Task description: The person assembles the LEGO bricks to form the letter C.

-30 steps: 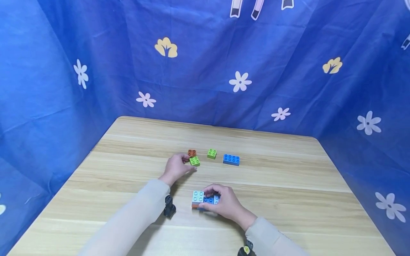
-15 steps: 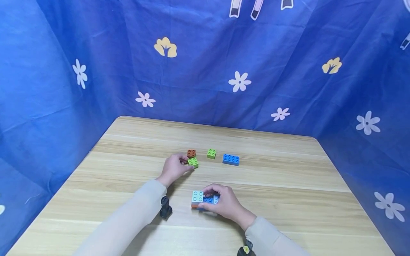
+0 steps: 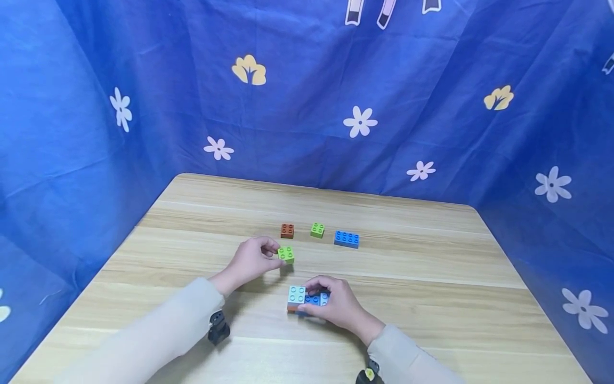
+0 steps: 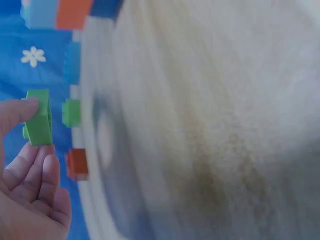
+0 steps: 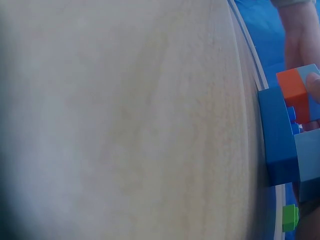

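My left hand (image 3: 251, 261) pinches a lime green toy brick (image 3: 286, 254) between thumb and fingers, and in the left wrist view that brick (image 4: 40, 120) appears raised off the table. Nearer the body, my right hand (image 3: 338, 304) grips a small assembly of bricks low over the table. This assembly has a long blue brick (image 5: 277, 135) at the bottom, an orange-red brick (image 5: 294, 95) under a light blue brick (image 3: 296, 294) at its left end, and another light blue brick (image 5: 310, 160) at the right end. The right fingers partly cover it.
Behind the hands stand a red-brown brick (image 3: 287, 231), a second lime green brick (image 3: 317, 230) and a long blue brick (image 3: 346, 239) in a loose row. The wooden table (image 3: 422, 277) is bordered by a blue patterned cloth (image 3: 297, 106) at the back and sides.
My left hand has drawn back towards the body and slightly left, carrying the lime green brick away from the red-brown one. The right hand and its assembly have stayed in place.
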`<state>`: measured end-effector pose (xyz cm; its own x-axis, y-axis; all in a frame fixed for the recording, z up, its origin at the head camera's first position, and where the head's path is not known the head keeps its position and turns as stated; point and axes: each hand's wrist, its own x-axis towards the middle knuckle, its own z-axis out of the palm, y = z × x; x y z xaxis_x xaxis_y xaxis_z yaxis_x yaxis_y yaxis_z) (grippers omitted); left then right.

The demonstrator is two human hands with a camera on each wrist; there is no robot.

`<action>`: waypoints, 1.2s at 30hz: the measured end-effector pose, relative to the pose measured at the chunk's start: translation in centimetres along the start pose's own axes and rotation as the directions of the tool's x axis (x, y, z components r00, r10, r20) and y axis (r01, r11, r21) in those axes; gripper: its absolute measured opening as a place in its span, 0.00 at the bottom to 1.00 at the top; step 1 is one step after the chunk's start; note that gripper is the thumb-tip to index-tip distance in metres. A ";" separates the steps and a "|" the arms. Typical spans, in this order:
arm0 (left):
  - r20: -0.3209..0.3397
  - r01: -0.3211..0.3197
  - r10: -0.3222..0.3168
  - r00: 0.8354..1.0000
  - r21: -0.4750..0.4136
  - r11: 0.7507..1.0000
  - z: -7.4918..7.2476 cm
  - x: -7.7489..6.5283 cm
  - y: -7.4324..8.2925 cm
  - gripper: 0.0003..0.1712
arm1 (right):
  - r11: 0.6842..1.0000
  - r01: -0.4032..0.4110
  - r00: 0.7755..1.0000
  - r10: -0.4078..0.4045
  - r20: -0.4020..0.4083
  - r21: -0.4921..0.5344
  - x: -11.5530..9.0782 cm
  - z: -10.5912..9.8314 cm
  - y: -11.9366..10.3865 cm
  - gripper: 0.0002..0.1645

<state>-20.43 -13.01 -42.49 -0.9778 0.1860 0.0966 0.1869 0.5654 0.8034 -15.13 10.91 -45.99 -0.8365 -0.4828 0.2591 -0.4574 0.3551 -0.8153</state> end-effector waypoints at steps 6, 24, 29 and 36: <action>0.055 -0.062 0.064 0.996 -0.033 0.998 -0.8 -1.5 2.2 0.20 | 1.000 0.004 1.000 -0.004 -0.012 -0.007 0.0 0.1 0.2 0.22; 0.238 -0.222 0.235 0.943 -0.078 0.972 0.0 -4.3 2.9 0.17 | 1.000 0.007 1.000 -0.007 0.007 0.026 0.0 0.0 0.3 0.23; 0.253 -0.249 0.261 0.932 -0.079 0.965 0.4 -4.2 2.8 0.17 | 1.000 0.023 1.000 -0.023 -0.012 0.015 0.0 0.1 0.3 0.22; 0.260 -0.307 0.304 0.916 -0.029 0.951 0.4 -4.1 3.0 0.15 | 0.999 0.023 1.000 -0.023 -0.020 0.021 0.0 0.1 0.2 0.21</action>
<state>-15.87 -11.79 -40.71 -0.8144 0.5517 0.1799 0.4757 0.4572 0.7515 -15.21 10.87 -46.17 -0.8317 -0.4747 0.2881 -0.4703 0.3264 -0.8199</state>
